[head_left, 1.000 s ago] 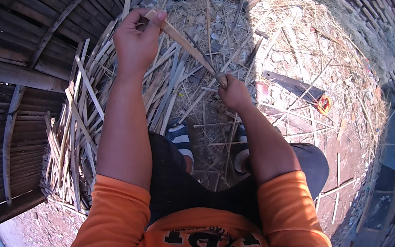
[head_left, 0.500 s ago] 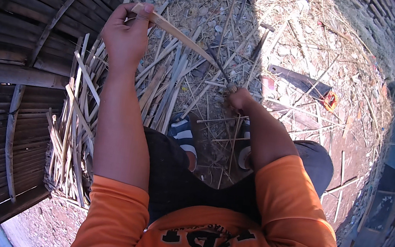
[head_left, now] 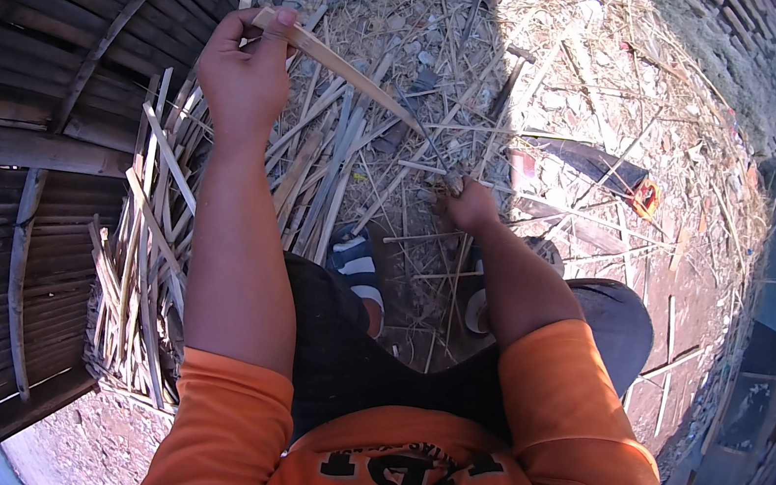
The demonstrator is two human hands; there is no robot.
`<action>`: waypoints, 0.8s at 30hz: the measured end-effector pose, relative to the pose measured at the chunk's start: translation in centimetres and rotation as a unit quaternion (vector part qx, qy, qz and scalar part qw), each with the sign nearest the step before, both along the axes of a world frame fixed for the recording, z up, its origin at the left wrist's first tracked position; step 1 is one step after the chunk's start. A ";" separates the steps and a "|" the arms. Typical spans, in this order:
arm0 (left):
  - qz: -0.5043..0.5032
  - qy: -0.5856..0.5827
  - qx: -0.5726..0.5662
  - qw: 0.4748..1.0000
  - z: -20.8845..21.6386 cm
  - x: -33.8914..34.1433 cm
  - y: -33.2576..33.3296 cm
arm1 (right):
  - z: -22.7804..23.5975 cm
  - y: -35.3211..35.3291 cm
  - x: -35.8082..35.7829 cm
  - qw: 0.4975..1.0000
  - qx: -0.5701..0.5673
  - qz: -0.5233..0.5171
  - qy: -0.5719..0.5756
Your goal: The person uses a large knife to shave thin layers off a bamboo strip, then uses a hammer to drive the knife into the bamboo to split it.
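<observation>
My left hand (head_left: 248, 74) is closed around the upper end of a pale, flat bamboo strip (head_left: 352, 74), thumb pressed on top. The strip slants down to the right, toward my other hand. My right hand (head_left: 471, 205) grips a knife by its handle, most of which the fingers cover. The thin dark knife blade (head_left: 436, 154) points up and left, crossing the strip's lower end. Whether the edge cuts into the bamboo is too small to tell.
Many split bamboo strips (head_left: 146, 238) are heaped at the left beside a slatted bamboo wall (head_left: 61, 28). A hand saw (head_left: 583, 159) with an orange handle lies on the shavings at right. My striped footwear (head_left: 357, 263) is below my hands.
My right hand has shifted slightly and turned, with the knife still in it, and that forearm sits a little lower. The left hand and strip have barely moved.
</observation>
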State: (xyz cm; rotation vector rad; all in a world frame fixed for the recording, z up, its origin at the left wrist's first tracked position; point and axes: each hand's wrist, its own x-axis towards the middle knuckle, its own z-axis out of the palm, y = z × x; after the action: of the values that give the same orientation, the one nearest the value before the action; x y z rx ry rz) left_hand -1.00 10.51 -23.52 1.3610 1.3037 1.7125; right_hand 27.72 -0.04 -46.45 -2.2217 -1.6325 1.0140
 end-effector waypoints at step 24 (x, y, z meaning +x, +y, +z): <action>-0.151 -0.165 0.053 0.973 3.9 0.3 -1.5 | 1.9 1.5 -1.2 0.986 -0.037 0.013 0.162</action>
State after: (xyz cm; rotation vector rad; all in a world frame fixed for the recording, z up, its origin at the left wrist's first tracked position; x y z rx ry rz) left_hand -0.74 9.00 -19.62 1.1955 0.7886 1.7211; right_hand 26.53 1.49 -44.53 -1.9542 -1.5046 1.3791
